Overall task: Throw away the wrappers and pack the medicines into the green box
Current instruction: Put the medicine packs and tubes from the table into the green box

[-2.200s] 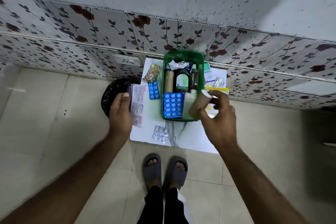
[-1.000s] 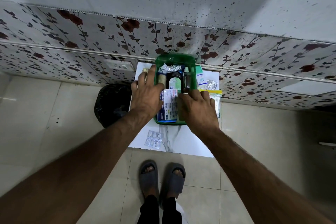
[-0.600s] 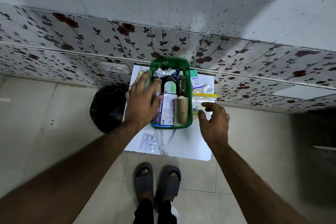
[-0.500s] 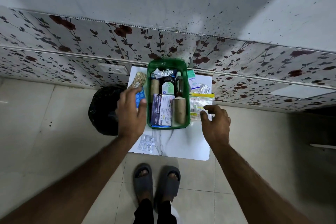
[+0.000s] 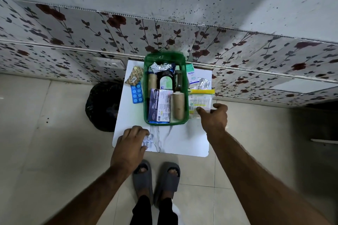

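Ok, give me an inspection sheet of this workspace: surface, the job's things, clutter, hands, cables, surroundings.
Surface: white marble-look table, against the wall.
Job's things: green box holds bottles, a dressings box, a brown roll and foil. Outside it: blue blister and tan strip on its left, white carton, foil wrapper and yellow-topped bag on its right, clear blister at the near edge.
Clutter: nothing seen.
Hands: left hand fingers on the clear blister; right hand at the bag's near end, grip unclear.
Cables: nothing seen.
Surroundings: black bin left of the table, floral wall panels, tiled floor, wall switch.
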